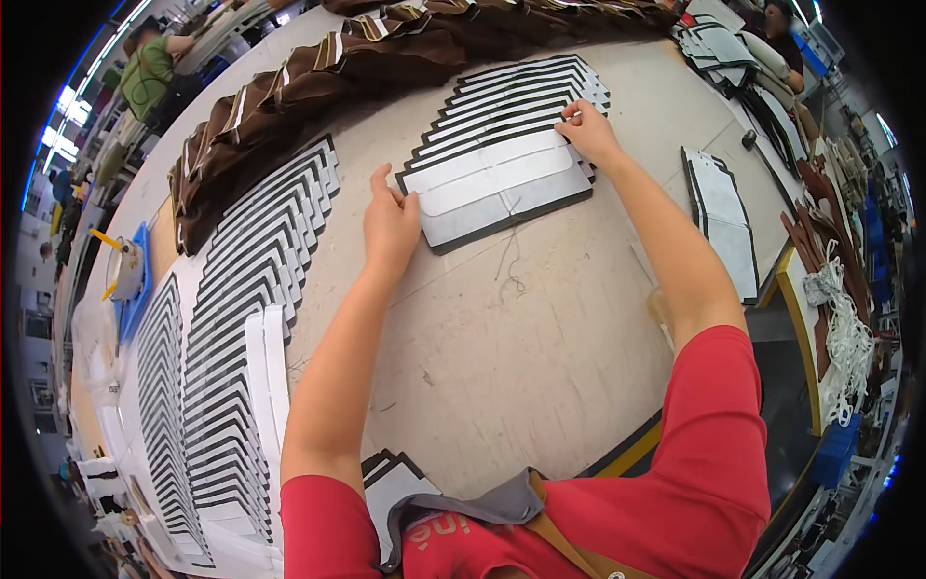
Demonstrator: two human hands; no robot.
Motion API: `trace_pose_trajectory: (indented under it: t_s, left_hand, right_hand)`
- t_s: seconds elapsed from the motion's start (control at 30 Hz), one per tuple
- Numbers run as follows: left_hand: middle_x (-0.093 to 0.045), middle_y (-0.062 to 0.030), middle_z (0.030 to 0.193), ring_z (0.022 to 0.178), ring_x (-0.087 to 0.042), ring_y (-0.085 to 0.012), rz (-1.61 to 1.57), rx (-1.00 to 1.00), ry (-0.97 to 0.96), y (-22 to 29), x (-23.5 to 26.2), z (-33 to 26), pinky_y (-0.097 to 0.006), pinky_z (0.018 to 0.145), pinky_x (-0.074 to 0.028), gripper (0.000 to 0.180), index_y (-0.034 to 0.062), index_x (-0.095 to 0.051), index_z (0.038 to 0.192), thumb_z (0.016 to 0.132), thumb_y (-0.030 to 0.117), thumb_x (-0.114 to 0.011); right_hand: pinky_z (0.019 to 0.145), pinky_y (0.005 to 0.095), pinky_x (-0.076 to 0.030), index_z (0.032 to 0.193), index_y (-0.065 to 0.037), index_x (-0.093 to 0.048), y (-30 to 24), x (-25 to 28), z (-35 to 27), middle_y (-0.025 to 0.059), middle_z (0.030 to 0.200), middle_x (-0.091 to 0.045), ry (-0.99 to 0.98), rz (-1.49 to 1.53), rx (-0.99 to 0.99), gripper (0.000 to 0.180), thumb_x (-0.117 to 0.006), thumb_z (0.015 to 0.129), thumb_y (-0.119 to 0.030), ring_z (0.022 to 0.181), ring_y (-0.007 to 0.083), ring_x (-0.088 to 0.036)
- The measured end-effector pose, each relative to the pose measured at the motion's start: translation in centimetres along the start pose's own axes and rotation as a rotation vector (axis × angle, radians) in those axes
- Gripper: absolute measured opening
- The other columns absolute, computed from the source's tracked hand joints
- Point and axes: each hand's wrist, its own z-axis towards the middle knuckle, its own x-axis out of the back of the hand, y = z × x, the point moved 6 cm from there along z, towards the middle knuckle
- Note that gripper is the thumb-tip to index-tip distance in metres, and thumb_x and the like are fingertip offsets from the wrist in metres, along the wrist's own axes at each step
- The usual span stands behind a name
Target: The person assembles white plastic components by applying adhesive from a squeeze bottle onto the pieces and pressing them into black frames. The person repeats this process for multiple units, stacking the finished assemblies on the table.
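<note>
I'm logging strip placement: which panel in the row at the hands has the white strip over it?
The frontmost panel, at the row's near end; the panels behind show as narrow overlapped bands.

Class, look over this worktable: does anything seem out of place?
Yes: a loose, looping thread lies on the tabletop just below the panel bearing the white strip. It looks stray against the neatly overlapped panels.

Forearms (330, 386) reach forward, left grip (390, 220) and right grip (589, 133) curled.
</note>
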Motion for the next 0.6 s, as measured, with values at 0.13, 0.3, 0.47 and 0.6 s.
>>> trace_pose_trajectory:
  t_s: [0.13, 0.3, 0.47, 0.6]
  left_hand:
    - [-0.053, -0.0077, 0.067, 0.063, -0.054, -0.0199, 0.026, 0.005, -0.022, 0.5, -0.1, 0.0, -0.033, 0.063, -0.045, 0.05, 0.0006, -0.036, 0.128, 0.084, 0.008, -0.057]
    - [-0.056, -0.0109, 0.076, 0.068, -0.056, -0.0274, 0.114, -0.073, 0.006, 0.6, -0.6, 0.4, -0.037, 0.065, -0.045, 0.049, 0.0023, -0.038, 0.127, 0.082, 0.007, -0.057]
    - [-0.056, -0.0117, 0.098, 0.097, -0.053, -0.0307, 0.38, -0.262, 0.133, 2.8, 0.0, -0.6, -0.042, 0.076, -0.043, 0.037, 0.0038, -0.049, 0.117, 0.081, 0.008, -0.057]
    - [-0.057, -0.008, 0.1, 0.099, -0.052, -0.0274, 0.416, -0.451, 0.045, 3.6, -1.1, -2.7, -0.041, 0.081, -0.038, 0.023, 0.006, -0.058, 0.103, 0.081, 0.01, -0.057]
  right_hand:
    - [0.071, 0.0292, -0.047, 0.096, -0.004, -0.056, 0.0, -0.2, 0.1, 0.0072, 0.082, -0.062, -0.018, -0.031, 0.007, 0.027, -0.068, 0.075, -0.016, 0.077, 0.0184, -0.06]
    - [0.068, 0.0287, -0.048, 0.094, -0.002, -0.058, 2.3, 0.7, 2.5, 0.0085, 0.085, -0.063, 0.028, 0.145, -0.049, 0.021, -0.063, 0.077, -0.014, 0.074, 0.0172, -0.061]
    - [0.059, 0.0266, -0.046, 0.097, -0.003, -0.058, 3.6, 1.1, 3.4, 0.0067, 0.083, -0.062, 0.032, 0.336, -0.171, 0.022, -0.062, 0.076, -0.008, 0.068, 0.0133, -0.06]
    - [0.062, 0.0279, -0.047, 0.093, -0.002, -0.058, 2.6, -0.2, 3.6, 0.0079, 0.082, -0.061, 0.039, 0.197, -0.101, 0.024, -0.064, 0.071, -0.007, 0.07, 0.0159, -0.059]
